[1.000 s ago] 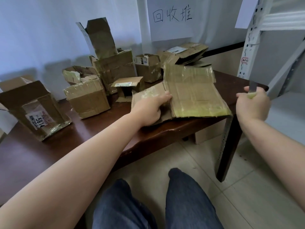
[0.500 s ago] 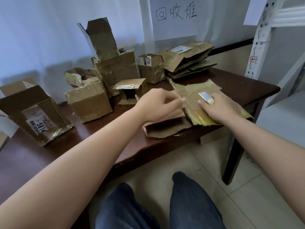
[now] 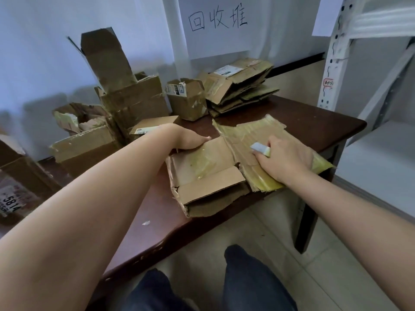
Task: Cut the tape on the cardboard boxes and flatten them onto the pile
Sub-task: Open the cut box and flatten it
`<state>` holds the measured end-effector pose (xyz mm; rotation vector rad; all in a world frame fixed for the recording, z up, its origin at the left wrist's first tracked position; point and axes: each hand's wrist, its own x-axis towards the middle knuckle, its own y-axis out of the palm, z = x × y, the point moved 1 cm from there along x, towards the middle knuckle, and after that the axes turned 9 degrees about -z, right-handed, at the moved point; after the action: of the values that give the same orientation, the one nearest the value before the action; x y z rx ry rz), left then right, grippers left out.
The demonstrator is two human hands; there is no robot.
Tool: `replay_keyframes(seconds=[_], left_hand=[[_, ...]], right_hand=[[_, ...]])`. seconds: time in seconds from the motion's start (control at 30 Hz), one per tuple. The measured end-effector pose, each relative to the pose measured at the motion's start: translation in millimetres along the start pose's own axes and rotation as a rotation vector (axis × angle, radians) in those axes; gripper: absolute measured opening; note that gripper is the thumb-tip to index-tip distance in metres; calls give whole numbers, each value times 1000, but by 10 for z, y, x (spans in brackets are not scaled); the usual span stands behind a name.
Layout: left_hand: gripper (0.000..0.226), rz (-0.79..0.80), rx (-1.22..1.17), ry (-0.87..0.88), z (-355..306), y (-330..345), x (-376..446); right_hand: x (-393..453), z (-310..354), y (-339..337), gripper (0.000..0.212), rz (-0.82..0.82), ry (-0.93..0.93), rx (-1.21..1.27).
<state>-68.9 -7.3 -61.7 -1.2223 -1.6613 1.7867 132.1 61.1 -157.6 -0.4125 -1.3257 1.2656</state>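
**One box pressed flat, several more waiting on the table**

At far left a labelled box (image 3: 15,189) sits at the table's edge, uncut as far as can be seen. Right of it, a torn box (image 3: 87,140) and a taller, open-topped box (image 3: 132,97) stand upright against the wall, with a small box (image 3: 187,98) further right; all keep their shape, so they appear still to be dealt with. The left hand (image 3: 188,139) lies with fingers extended, pressing the far-left corner of the opened box (image 3: 211,167) down against the dark table (image 3: 314,117). That box lies near the front edge, its near part overhanging, and looks nearly flat: the right half is spread out under yellowish tape, while the near-left flaps are doubled over and gape slightly. Its long axis runs roughly left to right, angled slightly toward the far right corner. The right hand (image 3: 285,160) bears down on the taped half while holding a small pale cutter (image 3: 260,149), its fingers curled around it; the tip points left and away. At far right, under a handwritten wall sign (image 3: 217,21), sits the pile (image 3: 240,86) of already flattened boxes, apart from the one in hand. By this view, the job is partway done: this sheet has yet to join the pile.
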Motion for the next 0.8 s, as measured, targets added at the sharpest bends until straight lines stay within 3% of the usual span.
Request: replay_keyframes(seconds=[0.2, 0.33, 0.47, 0.53, 0.7, 0.8], left_hand=[[94, 150, -90, -84, 71, 62, 55], [88, 160, -252, -19, 180, 134, 57], [47, 108, -521, 126, 123, 214, -42], [38, 61, -577, 166, 95, 241, -83], [40, 94, -766, 222, 50, 250, -139], [45, 12, -725, 291, 44, 267, -90]], right_hand=[[-56, -1, -42, 35, -34, -36, 1], [-76, -36, 13, 30, -81, -42, -23], [-110, -42, -15, 28, -91, -53, -19], [-118, -47, -12, 27, -88, -61, -15], [-120, -64, 7, 28, -93, -72, -4], [-119, -71, -4, 27, -88, -73, -13]])
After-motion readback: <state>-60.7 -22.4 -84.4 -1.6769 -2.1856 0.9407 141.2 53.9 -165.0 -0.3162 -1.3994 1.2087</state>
